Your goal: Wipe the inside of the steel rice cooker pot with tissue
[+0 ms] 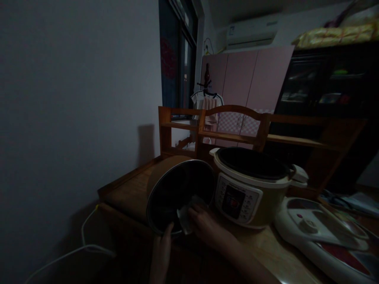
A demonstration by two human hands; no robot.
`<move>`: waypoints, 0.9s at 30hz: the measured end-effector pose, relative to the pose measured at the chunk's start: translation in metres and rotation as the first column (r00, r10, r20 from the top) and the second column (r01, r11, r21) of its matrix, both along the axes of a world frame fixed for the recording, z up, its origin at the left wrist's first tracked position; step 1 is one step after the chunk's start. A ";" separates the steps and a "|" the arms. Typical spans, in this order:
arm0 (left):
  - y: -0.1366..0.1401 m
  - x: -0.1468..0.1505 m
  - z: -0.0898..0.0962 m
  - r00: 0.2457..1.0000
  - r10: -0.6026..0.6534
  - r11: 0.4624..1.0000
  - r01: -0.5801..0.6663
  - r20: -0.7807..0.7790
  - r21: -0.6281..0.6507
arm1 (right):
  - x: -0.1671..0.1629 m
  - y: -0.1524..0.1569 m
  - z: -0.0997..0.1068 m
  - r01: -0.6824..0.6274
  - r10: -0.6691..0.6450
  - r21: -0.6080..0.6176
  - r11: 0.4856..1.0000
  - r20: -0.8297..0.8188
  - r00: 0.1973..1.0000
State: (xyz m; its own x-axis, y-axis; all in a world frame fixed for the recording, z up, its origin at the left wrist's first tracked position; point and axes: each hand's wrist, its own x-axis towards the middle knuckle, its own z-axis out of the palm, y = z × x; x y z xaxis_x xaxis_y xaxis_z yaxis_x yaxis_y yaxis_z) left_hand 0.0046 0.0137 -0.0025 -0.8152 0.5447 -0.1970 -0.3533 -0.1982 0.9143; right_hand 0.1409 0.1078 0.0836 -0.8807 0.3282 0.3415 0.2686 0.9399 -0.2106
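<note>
The inner pot [164, 169] of a cooker, tan outside and dark inside, lies tipped on the table with its mouth turned toward me. My left hand [162, 248] grips its lower rim, thumb over the edge and the other fingers mostly hidden. In my right hand [203, 221] is a pale, thin cloth [184, 219], held at the right part of the pot's mouth; whether it touches the inner wall I cannot tell. Just to the right stands the electric pressure cooker [269, 201], white and greenish, its top uncovered and its control panel facing me.
A white cooker lid [314, 228] rests on the table [257, 244] at the right. A wooden shelf rack [231, 136] rises along the back edge. On the left are a wall [79, 98] and a white cord [84, 246] hanging beside the table.
</note>
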 end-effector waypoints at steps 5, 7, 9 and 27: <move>0.001 0.000 0.000 0.999 0.043 0.999 -0.042 0.021 -0.023 | 0.007 -0.001 -0.007 0.075 -0.078 0.166 0.983 0.008 0.997; 0.001 0.000 0.001 0.998 0.045 0.999 -0.044 0.043 -0.005 | 0.007 -0.001 -0.010 0.081 -0.090 0.210 0.974 0.037 0.995; 0.001 0.001 0.003 0.997 0.055 0.998 -0.055 0.059 0.000 | 0.006 0.002 -0.013 0.093 -0.112 0.259 0.961 0.058 0.992; -0.005 -0.006 -0.009 0.996 0.039 0.996 -0.045 -0.079 -0.076 | -0.002 0.029 -0.004 0.052 -0.077 0.229 0.972 0.101 0.992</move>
State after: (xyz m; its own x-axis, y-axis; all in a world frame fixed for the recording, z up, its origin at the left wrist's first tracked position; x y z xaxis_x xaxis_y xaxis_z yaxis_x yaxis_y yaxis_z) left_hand -0.0013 0.0089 -0.0112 -0.8516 0.4948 -0.1731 -0.2741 -0.1390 0.9516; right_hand 0.1386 0.1364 0.0792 -0.8960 0.3114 0.3167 0.3401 0.9396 0.0382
